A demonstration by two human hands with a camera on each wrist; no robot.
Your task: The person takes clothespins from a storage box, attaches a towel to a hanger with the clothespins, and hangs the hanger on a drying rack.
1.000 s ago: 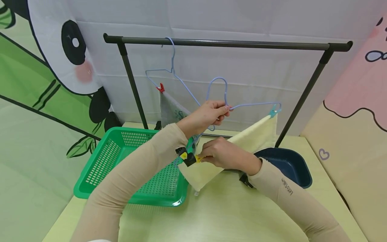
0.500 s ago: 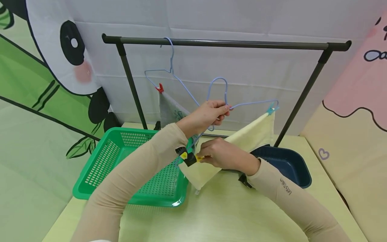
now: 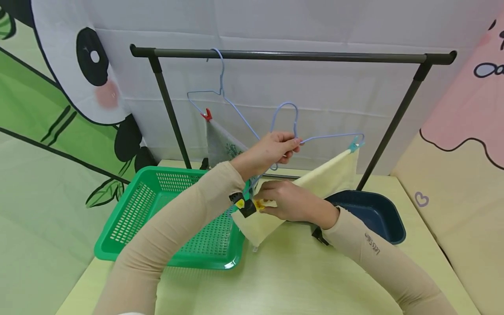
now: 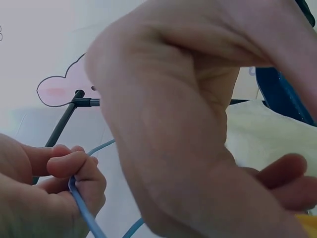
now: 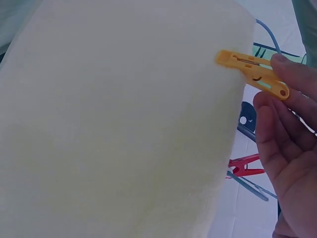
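Note:
My left hand (image 3: 271,146) grips a blue wire hanger (image 3: 330,136) at the neck below its hook. A pale yellow cloth (image 3: 330,175) hangs from the hanger, its right corner held by a light blue clothespin (image 3: 356,144). At the cloth's other end, the fingers of my right hand (image 3: 291,201) are around the handles of a yellow clothespin (image 5: 255,74). In the right wrist view its jaws bite the cloth's edge and its handles stand apart, fingertips right at them. The left wrist view shows the hanger wire (image 4: 85,208) running through the curled left fingers.
A dark rack (image 3: 291,55) spans the back. On it hangs another blue hanger (image 3: 236,109) with a grey cloth (image 3: 220,144) and a red clothespin (image 3: 206,114). A green basket (image 3: 165,179) stands left on the table (image 3: 299,280), a dark blue basin (image 3: 387,218) right.
The right fingers have spread a little around the yellow clothespin, so more of it shows. The left hand keeps its grip on the hanger, which has barely shifted.

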